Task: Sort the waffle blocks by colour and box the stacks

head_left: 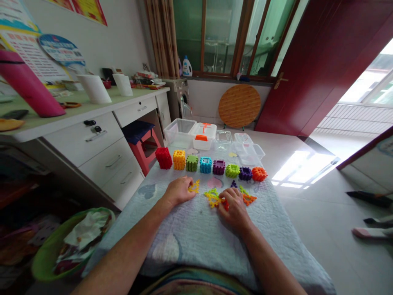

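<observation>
My left hand (180, 191) is closed, its fingertips pinching a yellow triangular interlocking plastic piece (195, 187) just above the cloth. To the right, my right hand (235, 207) curls down over loose pieces, with an orange-red plastic piece (226, 204) showing between its thumb and fingers. Beside that thumb lie a yellow triangular piece (213, 201) and a lime-green piece (211, 191). Beyond the knuckles are an orange triangular piece (249, 199) and a small purple piece (233, 184). My right palm hides part of the pile.
Behind the hands runs a row of several block cubes, from a red one (163, 158) to an orange one (259, 174). Clear plastic boxes (179, 131) stand at the cloth-covered table's (196, 246) far end. A white desk (101, 135) and green basket (41, 262) are at left.
</observation>
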Demonstrator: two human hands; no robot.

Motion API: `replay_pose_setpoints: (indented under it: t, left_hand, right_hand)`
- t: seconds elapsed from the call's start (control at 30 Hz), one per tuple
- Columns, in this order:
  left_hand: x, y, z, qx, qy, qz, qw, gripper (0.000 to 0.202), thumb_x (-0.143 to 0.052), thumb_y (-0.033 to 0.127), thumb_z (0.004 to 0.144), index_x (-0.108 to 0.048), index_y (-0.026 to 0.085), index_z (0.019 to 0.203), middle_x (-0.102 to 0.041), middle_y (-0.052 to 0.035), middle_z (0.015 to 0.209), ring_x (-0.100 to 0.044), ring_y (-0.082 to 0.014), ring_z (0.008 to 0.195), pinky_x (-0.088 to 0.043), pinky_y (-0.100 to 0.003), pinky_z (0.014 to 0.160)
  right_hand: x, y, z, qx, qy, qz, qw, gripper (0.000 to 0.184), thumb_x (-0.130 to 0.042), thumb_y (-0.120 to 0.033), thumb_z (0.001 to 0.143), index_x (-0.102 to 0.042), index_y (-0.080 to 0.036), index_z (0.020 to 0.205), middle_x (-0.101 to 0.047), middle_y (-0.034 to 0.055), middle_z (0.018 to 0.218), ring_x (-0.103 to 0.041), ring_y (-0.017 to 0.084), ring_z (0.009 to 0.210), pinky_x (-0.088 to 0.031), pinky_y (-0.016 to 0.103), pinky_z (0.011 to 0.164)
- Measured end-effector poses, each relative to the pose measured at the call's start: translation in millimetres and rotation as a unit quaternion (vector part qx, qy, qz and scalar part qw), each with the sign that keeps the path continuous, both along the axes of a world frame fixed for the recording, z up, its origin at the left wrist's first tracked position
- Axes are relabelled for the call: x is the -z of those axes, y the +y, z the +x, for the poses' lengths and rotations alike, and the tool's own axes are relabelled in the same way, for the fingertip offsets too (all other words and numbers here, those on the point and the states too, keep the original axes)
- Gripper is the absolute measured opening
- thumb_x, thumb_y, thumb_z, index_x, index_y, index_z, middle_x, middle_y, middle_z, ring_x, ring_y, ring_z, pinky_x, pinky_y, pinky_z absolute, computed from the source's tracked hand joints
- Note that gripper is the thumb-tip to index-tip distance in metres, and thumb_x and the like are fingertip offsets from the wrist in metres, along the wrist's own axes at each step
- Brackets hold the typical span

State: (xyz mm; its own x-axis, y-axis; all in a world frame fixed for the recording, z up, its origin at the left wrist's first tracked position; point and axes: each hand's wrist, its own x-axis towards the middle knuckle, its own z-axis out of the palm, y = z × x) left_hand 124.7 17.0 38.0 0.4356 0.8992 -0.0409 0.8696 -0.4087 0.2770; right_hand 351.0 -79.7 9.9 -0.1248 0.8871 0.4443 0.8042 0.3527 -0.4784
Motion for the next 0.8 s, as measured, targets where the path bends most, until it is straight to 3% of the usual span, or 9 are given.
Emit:
replay_pose_setpoints:
  t: [0.1,0.23,0.4,0.57,0.7,0.8]
  left_hand:
    - [0.4,-11.9,-6.7,0.006,-0.054,-0.028,0.998,0.025,-0.064,0.032,0.072,-0.065,0.018,0.092,-0.066,-0.0026,0.082,-0.060,-0.0180,0.074,-0.039,-0.025,0.063]
    - [0.1,-27.7,-6.9,0.083,-0.113,-0.080,0.987,0.027,-0.063,0.035,0.075,-0.068,0.017,0.094,-0.063,0.0001,0.071,-0.056,-0.0151,0.065,-0.036,-0.023,0.059]
    - [-0.3,-30.7,-10.9,0.110,-0.196,-0.119,0.967,0.032,-0.054,0.040,0.086,-0.070,0.018,0.104,-0.069,-0.0011,0.082,-0.058,-0.0145,0.071,-0.039,-0.023,0.066]
    - [4.7,-26.0,-12.5,0.102,-0.189,-0.150,0.965,0.046,-0.037,0.045,0.094,-0.063,0.016,0.071,-0.055,0.0024,0.060,-0.050,-0.0120,0.059,-0.034,-0.022,0.058]
    - [12.3,-27.0,-7.7,0.069,-0.108,-0.076,0.989,0.042,-0.041,0.043,0.094,-0.058,0.017,0.065,-0.054,0.0008,0.061,-0.050,-0.0135,0.061,-0.036,-0.024,0.060]
    - [17.5,-28.3,-6.9,0.019,-0.092,0.028,0.995,0.027,-0.049,0.038,0.091,-0.062,0.019,0.078,-0.061,-0.0036,0.081,-0.056,-0.0174,0.078,-0.043,-0.027,0.073]
  right_hand:
    - [1.3,0.8,0.9,0.009,0.013,0.018,1.000,0.008,-0.058,-0.015,0.079,-0.061,-0.021,0.084,-0.059,0.0041,0.084,-0.050,0.022,0.087,-0.039,0.037,0.082]
    - [1.7,1.3,1.1,0.017,0.024,0.034,0.999,0.007,-0.057,-0.017,0.082,-0.062,-0.020,0.086,-0.060,0.0040,0.082,-0.050,0.022,0.085,-0.040,0.036,0.080]
    - [1.6,1.4,1.6,0.025,0.049,0.051,0.997,0.009,-0.056,-0.016,0.082,-0.061,-0.020,0.088,-0.060,0.0038,0.084,-0.050,0.021,0.087,-0.040,0.035,0.081]
    - [-1.2,-0.4,0.5,0.028,0.064,0.060,0.996,0.010,-0.055,-0.017,0.083,-0.060,-0.020,0.091,-0.060,0.0043,0.086,-0.051,0.022,0.089,-0.041,0.037,0.082]
    - [-2.9,-1.7,-3.7,0.018,0.062,0.054,0.996,0.010,-0.054,-0.018,0.084,-0.061,-0.021,0.091,-0.061,0.0049,0.087,-0.051,0.023,0.089,-0.041,0.038,0.083]
    - [-0.4,-1.0,-5.8,0.001,0.057,0.049,0.997,0.012,-0.054,-0.018,0.085,-0.062,-0.021,0.093,-0.061,0.0055,0.090,-0.052,0.023,0.091,-0.042,0.038,0.084]
